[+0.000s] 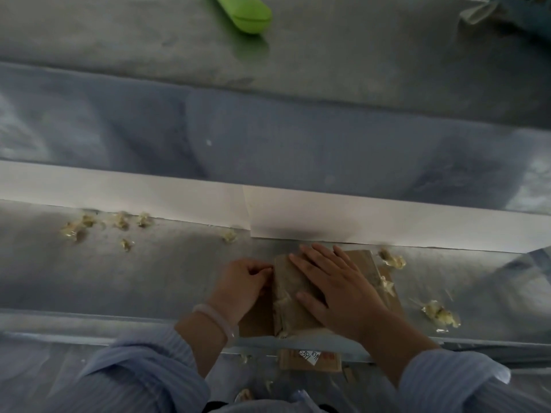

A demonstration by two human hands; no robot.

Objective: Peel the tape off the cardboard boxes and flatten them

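A small brown cardboard box (287, 281) lies on the metal table (149, 278) near its front edge, with bits of clear tape still stuck on it. My right hand (337, 290) presses flat on top of the box, fingers spread and straight. My left hand (241, 284) sits at the box's left edge with its fingers curled, pinching at that edge; what it pinches is too small to tell. A flat piece of cardboard (387, 281) shows under and to the right of the box.
Crumpled balls of peeled tape lie on the table at the left (77, 228) and at the right (441, 315). A white strip (179, 198) runs across behind the box. A green case (247, 13) lies far back. Below the table edge sits labelled cardboard (310, 359).
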